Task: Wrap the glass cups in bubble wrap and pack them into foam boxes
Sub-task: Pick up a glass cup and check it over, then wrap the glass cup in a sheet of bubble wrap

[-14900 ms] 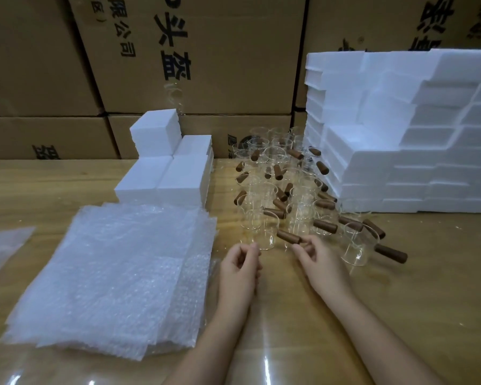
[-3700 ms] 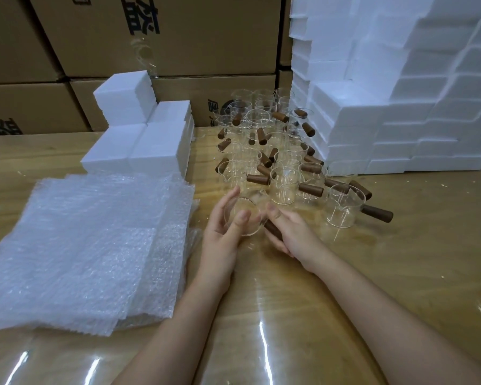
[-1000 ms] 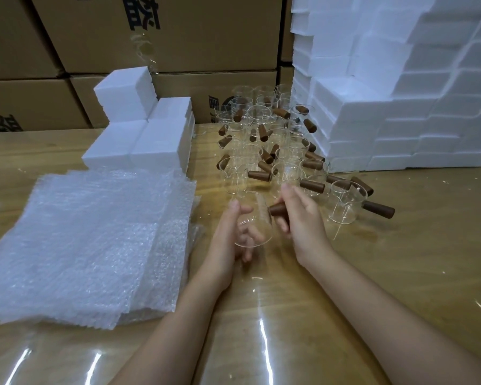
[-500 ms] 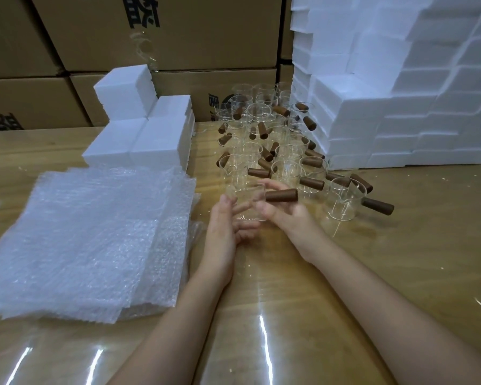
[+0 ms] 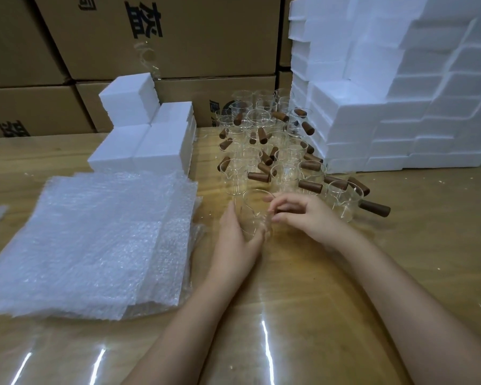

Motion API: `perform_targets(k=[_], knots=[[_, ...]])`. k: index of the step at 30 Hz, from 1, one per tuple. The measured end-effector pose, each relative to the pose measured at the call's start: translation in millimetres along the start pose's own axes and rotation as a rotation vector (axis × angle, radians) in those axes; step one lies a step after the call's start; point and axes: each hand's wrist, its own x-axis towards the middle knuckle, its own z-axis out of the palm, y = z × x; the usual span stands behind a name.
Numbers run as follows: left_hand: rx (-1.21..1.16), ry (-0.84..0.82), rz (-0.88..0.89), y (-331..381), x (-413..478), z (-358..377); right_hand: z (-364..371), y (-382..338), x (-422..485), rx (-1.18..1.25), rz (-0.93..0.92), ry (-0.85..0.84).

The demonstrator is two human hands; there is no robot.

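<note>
A clear glass cup (image 5: pixel 253 211) stands upright in front of me, held between both hands. My left hand (image 5: pixel 238 240) cups its left side and base. My right hand (image 5: pixel 300 215) curls over its wooden handle, which is hidden under the fingers. Behind it stand several more glass cups with brown wooden handles (image 5: pixel 264 145). A thick stack of bubble wrap sheets (image 5: pixel 95 240) lies to the left. Small closed foam boxes (image 5: pixel 150 145) sit behind the wrap.
A tall pile of white foam box halves (image 5: pixel 395 87) fills the right back. Cardboard cartons (image 5: pixel 178 37) wall off the far edge of the glossy wooden table (image 5: pixel 317 301). One cup (image 5: pixel 345 201) with its handle pointing right stands just right of my right hand.
The cup was tilted with its handle lifted toward the right; now it stands upright lower down, my right hand closed over the handle and my left hand wrapped round its side.
</note>
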Motion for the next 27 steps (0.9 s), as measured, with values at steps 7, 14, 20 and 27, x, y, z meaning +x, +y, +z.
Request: perform_targets(k=[7, 14, 20, 27], knots=[[0.640, 0.443, 0.362, 57, -9, -74, -13, -5, 0, -0.198, 0.015, 0.027], [0.923, 0.086, -0.242, 33, 1, -146, -18, -10, 1, -0.334, 0.076, -0.071], [0.635, 0.006, -0.227, 34, 3, -166, -23, -12, 0, -0.330, 0.131, -0.125], [0.568, 0.318, -0.044, 35, 1, -177, -25, -32, -7, -0.329, 0.086, 0.023]])
